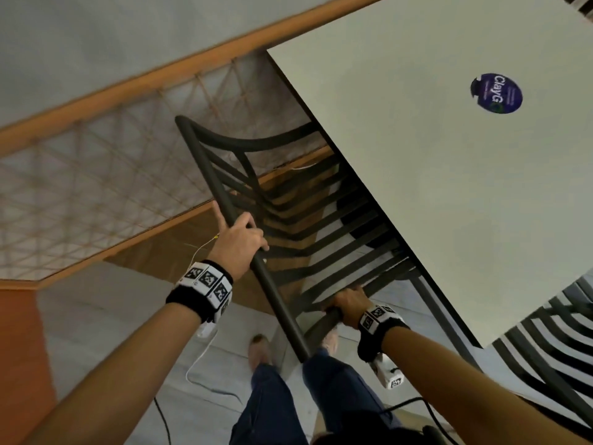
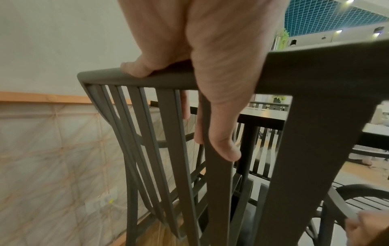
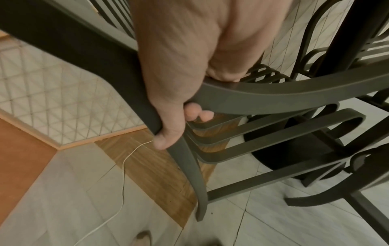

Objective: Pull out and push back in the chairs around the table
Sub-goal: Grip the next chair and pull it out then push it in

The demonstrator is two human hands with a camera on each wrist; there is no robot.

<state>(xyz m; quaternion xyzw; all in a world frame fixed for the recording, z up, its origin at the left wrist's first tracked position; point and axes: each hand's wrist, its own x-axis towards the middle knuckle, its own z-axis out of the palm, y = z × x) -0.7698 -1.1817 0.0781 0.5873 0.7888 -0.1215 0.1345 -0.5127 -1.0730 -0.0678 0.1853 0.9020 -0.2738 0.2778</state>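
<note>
A dark slatted chair (image 1: 288, 200) stands with its seat partly under the white table (image 1: 433, 155). My left hand (image 1: 239, 240) grips the top rail of its backrest, index finger lying along the rail; the left wrist view shows the fingers (image 2: 219, 126) wrapped over the rail (image 2: 168, 79) and down among the slats. My right hand (image 1: 345, 305) grips the chair's near armrest where it meets the back. In the right wrist view that hand (image 3: 174, 99) curls round the curved arm (image 3: 273, 96), fingertips tucked beneath.
A second slatted chair (image 1: 545, 342) stands at the table's right side. The black table pedestal (image 3: 290, 149) sits behind the chair seat. A white cable (image 3: 122, 174) trails over the tiled floor. A lattice wall panel (image 1: 96, 187) runs close on the left. My feet (image 1: 260, 345) are just behind the chair.
</note>
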